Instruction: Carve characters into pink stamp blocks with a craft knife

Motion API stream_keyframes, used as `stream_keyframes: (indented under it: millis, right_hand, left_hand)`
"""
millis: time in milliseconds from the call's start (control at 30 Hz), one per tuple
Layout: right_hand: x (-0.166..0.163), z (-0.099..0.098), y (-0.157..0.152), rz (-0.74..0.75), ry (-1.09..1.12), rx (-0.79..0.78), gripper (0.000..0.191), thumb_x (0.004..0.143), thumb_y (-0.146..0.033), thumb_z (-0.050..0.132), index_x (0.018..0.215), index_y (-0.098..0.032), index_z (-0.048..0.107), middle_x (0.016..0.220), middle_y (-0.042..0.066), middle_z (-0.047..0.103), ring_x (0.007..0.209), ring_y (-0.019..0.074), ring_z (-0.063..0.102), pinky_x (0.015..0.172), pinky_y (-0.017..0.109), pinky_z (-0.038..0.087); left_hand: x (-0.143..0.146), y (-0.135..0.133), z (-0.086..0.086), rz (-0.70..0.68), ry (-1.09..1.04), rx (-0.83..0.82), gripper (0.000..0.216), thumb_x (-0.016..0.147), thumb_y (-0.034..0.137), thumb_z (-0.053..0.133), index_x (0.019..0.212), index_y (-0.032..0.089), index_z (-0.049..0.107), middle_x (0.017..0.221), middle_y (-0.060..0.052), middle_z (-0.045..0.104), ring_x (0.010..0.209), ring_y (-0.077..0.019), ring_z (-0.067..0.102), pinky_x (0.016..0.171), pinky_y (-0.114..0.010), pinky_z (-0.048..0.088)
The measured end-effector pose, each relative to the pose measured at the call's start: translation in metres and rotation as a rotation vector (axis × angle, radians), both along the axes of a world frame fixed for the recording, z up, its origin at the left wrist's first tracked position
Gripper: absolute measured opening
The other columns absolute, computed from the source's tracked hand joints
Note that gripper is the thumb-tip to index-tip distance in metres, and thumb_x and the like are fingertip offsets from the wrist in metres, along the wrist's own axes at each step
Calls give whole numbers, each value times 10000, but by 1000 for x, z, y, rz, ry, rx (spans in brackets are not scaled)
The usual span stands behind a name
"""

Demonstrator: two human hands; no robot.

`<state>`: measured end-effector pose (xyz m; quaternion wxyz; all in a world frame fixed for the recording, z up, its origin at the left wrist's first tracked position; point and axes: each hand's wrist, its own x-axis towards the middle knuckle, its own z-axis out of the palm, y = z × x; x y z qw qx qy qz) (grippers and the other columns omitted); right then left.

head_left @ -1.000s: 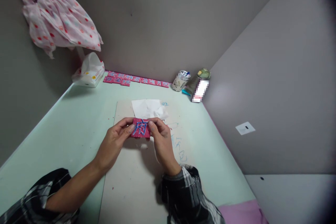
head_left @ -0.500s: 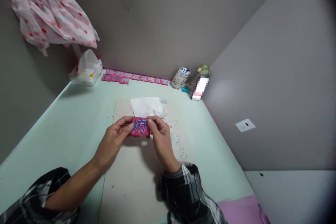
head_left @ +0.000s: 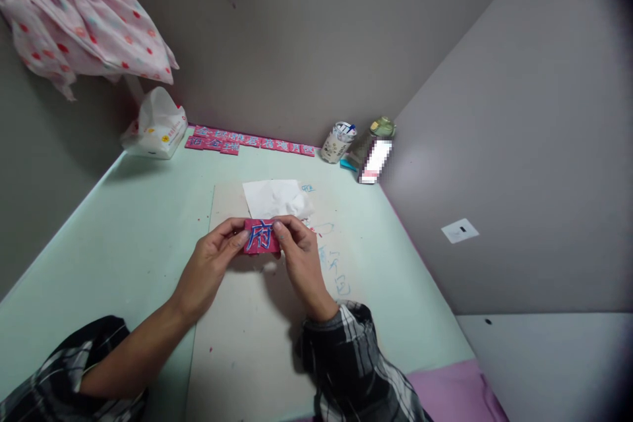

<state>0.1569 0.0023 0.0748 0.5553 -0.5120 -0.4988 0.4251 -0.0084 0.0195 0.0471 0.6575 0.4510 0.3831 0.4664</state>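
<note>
A small red tile bears a blue and white Chinese character on its face. My left hand pinches its left edge, thumb in front and fingers behind. At the opposite edge my right hand grips it the same way, with the thumb on the upper right corner. The tile is held up over a pale board, its face towards me. Just beyond it lies a white sheet of paper, partly crumpled at its right end.
Several similar red tiles line the wall at the back. A tissue pack stands at the back left, below a hanging dotted cloth. A pen cup, a green-lidded container and a phone occupy the back right.
Both hands keep the same hold on the tile. The whole view has shifted slightly, so things appear a little further left and higher.
</note>
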Motion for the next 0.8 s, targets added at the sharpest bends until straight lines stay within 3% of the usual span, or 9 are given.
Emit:
stream_keyframes:
  millis: [800]
  right_hand:
    - [1,-3,2,41,21,-1,244,941,-461,659,839,-242,689,665,-33,556,590,136,454,566,284,381]
  left_hand:
    - [1,2,-4,-16,-11,-25,294,937,428,741,1183,267,732,1072,-19,782,937,-186,650,893,-313,464]
